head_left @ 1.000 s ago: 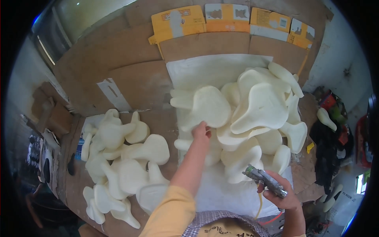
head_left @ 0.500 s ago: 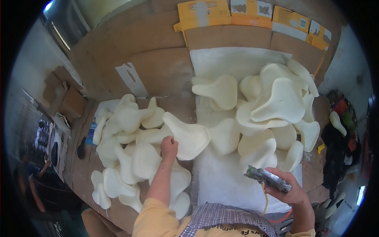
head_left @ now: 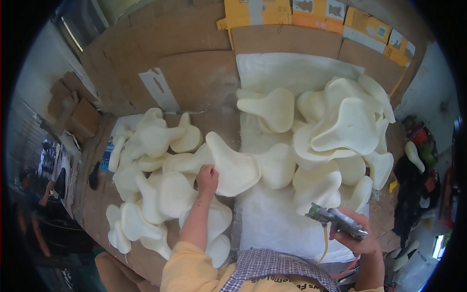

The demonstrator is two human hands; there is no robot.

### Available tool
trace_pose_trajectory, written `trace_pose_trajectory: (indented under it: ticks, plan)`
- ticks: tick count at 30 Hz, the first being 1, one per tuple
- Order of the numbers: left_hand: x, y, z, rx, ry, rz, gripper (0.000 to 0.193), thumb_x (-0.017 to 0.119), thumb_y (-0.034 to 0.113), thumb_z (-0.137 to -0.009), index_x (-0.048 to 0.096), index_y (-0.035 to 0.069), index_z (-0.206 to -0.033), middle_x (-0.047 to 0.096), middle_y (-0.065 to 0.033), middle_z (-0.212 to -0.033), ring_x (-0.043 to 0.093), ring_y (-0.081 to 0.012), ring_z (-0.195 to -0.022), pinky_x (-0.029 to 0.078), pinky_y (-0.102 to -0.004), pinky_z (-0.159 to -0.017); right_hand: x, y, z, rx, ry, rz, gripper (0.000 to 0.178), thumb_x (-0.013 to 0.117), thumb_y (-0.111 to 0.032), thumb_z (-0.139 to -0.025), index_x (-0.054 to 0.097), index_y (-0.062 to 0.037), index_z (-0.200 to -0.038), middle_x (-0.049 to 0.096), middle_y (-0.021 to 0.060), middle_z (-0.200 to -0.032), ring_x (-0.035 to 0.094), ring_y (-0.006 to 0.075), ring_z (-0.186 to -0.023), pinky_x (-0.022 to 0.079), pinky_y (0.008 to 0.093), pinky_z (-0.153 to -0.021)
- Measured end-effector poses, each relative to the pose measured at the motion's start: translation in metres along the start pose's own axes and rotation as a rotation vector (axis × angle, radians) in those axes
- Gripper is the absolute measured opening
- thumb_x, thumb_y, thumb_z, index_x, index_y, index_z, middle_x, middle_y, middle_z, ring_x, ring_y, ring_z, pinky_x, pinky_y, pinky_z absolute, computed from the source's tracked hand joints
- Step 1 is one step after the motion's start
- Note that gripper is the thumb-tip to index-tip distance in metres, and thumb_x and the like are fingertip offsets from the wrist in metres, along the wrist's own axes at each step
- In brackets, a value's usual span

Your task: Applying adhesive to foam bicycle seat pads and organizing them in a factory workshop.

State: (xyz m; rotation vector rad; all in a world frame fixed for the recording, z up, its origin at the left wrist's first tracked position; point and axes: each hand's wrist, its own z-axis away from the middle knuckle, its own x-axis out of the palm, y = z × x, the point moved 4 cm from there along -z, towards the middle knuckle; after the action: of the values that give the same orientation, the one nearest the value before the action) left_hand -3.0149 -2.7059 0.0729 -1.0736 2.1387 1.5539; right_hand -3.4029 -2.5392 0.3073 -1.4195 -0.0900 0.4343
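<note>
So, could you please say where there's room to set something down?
The widest patch is the front of the white sheet, between the right pile and the checked apron, though the spray gun overhangs its right side. A smaller patch of brown board lies behind the held seat, between that pile and the left pile. Both piles are crowded with seats.
</note>
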Motion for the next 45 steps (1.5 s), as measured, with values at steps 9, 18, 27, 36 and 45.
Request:
trace_pose_trajectory:
  ticks: [9, 18, 27, 36, 45]
  plan:
    - [-0.047, -0.073, -0.066, -0.535, 0.725, 0.363, 0.01, 0.061, 0.009, -0.077, 0.056, 0.003, -0.083, 0.057, -0.0035, -0.078, 0.053, -0.0152, -0.071, 0.045, -0.0305, -0.064, -0.024, 0.014, -0.018, -0.146, 0.143, -0.153, 0.058, 0.063, -0.001, -0.076, 0.04, -0.0027, -0.129, 0.057, 0.0136, -0.1, 0.058, 0.0185, -0.081, 0.047, 0.0323, -0.073]
    - [0.257, 0.095, -0.1, -0.762, -0.374, 0.719, 0.033, 0.067, 0.023, -0.076, 0.056, 0.006, -0.102, 0.059, -0.0033, -0.081, 0.056, -0.0134, -0.066, 0.046, -0.0272, -0.054, -0.039, 0.015, -0.026, -0.031, 0.153, -0.146, 0.056, 0.064, -0.002, -0.076, 0.041, -0.0017, -0.128, 0.059, 0.0098, -0.095, 0.057, 0.0168, -0.085, 0.046, 0.029, -0.075]
    - [0.117, 0.091, -0.099, -0.045, -0.018, 0.049, 0.021, 0.054, 0.009, -0.074, 0.061, 0.0, -0.092, 0.054, -0.0169, -0.089, 0.056, -0.0348, -0.083, 0.045, -0.0419, -0.073, -0.053, -0.003, -0.021, -0.042, 0.195, 0.039, 0.057, 0.067, 0.0, -0.072, 0.045, -0.0018, -0.124, 0.059, 0.008, -0.091, 0.057, 0.0139, -0.079, 0.046, 0.0261, -0.071]
    - [0.038, 0.041, -0.043, 0.011, -0.028, -0.103, 0.013, 0.053, 0.008, -0.08, 0.059, 0.002, -0.09, 0.052, -0.0151, -0.086, 0.055, -0.0328, -0.077, 0.046, -0.0408, -0.068, -0.019, -0.023, -0.038, -0.06, 0.173, -0.016, 0.052, 0.067, 0.003, -0.071, 0.049, -0.0016, -0.12, 0.06, 0.0059, -0.085, 0.056, 0.0115, -0.074, 0.045, 0.0236, -0.067]
    - [-0.034, -0.055, -0.052, -0.472, 0.558, 0.229, 0.014, 0.056, 0.012, -0.082, 0.056, 0.0, -0.089, 0.055, -0.0074, -0.089, 0.052, -0.0199, -0.083, 0.045, -0.0338, -0.074, -0.028, -0.011, -0.031, -0.003, 0.029, -0.043, 0.054, 0.064, 0.005, -0.073, 0.046, -0.0024, -0.123, 0.06, 0.0069, -0.088, 0.057, 0.0136, -0.079, 0.047, 0.0268, -0.07]
